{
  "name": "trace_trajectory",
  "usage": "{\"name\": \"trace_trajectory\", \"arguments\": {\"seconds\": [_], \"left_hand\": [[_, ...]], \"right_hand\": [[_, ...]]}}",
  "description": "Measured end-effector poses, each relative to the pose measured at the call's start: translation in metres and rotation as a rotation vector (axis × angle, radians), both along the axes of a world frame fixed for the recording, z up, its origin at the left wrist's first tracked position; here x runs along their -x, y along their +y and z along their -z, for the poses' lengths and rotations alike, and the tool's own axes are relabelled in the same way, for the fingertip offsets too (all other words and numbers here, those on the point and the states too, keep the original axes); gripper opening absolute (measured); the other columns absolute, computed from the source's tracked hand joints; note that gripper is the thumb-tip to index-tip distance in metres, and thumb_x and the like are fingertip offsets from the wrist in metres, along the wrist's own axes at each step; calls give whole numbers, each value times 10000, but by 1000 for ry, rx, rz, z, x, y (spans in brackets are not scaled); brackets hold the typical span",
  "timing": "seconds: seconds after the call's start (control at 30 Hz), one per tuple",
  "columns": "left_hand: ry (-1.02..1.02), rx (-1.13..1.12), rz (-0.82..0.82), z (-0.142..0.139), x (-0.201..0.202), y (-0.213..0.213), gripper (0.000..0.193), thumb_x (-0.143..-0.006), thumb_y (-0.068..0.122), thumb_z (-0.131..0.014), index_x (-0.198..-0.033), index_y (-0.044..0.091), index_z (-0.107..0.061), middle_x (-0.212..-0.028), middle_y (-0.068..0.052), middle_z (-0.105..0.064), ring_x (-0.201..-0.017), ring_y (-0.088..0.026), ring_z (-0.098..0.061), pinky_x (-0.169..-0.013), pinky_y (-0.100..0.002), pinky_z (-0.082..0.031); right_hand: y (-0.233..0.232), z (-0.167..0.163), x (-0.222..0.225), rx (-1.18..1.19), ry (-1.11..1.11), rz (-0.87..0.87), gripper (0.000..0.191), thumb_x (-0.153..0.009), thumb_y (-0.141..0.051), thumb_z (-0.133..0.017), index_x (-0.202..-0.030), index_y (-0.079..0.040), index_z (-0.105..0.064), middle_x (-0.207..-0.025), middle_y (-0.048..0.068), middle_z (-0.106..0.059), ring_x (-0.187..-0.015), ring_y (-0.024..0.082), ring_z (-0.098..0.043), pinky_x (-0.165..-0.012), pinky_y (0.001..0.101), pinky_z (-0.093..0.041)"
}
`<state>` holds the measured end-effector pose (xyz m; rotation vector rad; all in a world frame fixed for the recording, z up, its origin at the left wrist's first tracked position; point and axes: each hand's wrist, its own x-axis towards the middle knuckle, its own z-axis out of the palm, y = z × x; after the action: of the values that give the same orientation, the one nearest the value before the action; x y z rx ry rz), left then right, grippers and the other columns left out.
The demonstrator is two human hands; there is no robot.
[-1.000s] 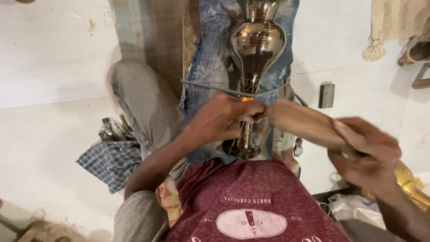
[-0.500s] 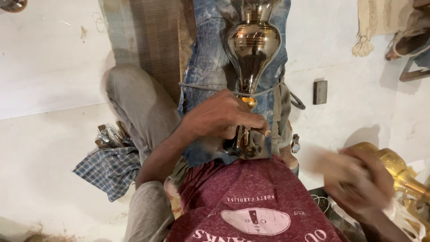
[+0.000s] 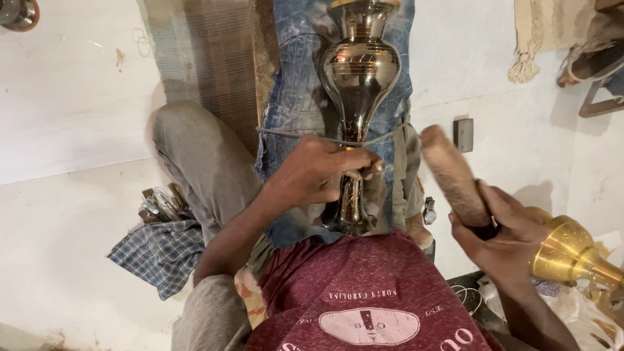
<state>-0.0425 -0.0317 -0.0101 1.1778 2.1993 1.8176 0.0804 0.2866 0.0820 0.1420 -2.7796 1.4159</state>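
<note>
A shiny brass vase (image 3: 359,71) lies lengthwise on a strip of blue denim (image 3: 296,97) over my lap, its foot toward me. A cord (image 3: 292,134) runs across its narrow stem. My left hand (image 3: 318,172) is closed around the stem and presses a small tool against the metal. Off to the right, my right hand (image 3: 500,231) grips a thick wooden mallet (image 3: 452,175), raised and apart from the vase, its head pointing up and to the left.
A checked cloth (image 3: 159,253) with a heap of small metal tools (image 3: 162,203) lies left of my knee. Golden brass pieces (image 3: 572,253) sit at the right. A small dark block (image 3: 463,134) and a wristwatch (image 3: 428,210) lie on the white floor.
My right hand, which met the left at the stem a second ago, swung out to the right and down, and now rises again holding the mallet. The left hand stayed on the stem.
</note>
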Motion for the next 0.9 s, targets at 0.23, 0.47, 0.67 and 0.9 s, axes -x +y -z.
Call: {"name": "trace_trajectory", "arguments": {"seconds": [0.23, 0.47, 0.67, 0.9], "left_hand": [[-35, -7, -11, 4, -4, 0, 544, -692, -14, -651, -1206, 157, -698, -959, -55, -787, -840, -187, -803, -633, -297, -602], [-121, 55, -110, 8, -17, 2, 398, -719, -3, -627, -1095, 78, -729, -915, -68, -814, -671, -157, -752, -571, -298, -580], [-342, -240, -375, -4, -41, 13, 362, -894, -177, -518, -1138, 28, -690, -997, -95, -799, -899, -171, -809, -803, -267, -672], [-443, -270, -498, -18, -49, 18, 381, -856, -224, -539, -1150, -23, -675, -998, -111, -796, -893, -174, -801, -774, -264, -651]], "right_hand": [[28, -21, 35, -451, 256, -259, 640, -885, 22, -747, -1477, -183, -618, -1132, 219, -723, -932, 226, -743, -692, 293, -662], [10, -74, 92, -409, -49, -424, 716, -750, 19, -725, -1424, -191, -608, -1115, 156, -719, -789, 176, -743, -576, 258, -625], [-6, -61, 108, -208, -128, -354, 710, -731, 140, -670, -1386, -133, -629, -1082, 134, -736, -767, 121, -723, -614, 220, -575], [-13, -46, 118, 73, -242, -266, 723, -734, 129, -705, -1428, -55, -623, -970, 107, -730, -786, 119, -693, -673, 215, -545]]}}
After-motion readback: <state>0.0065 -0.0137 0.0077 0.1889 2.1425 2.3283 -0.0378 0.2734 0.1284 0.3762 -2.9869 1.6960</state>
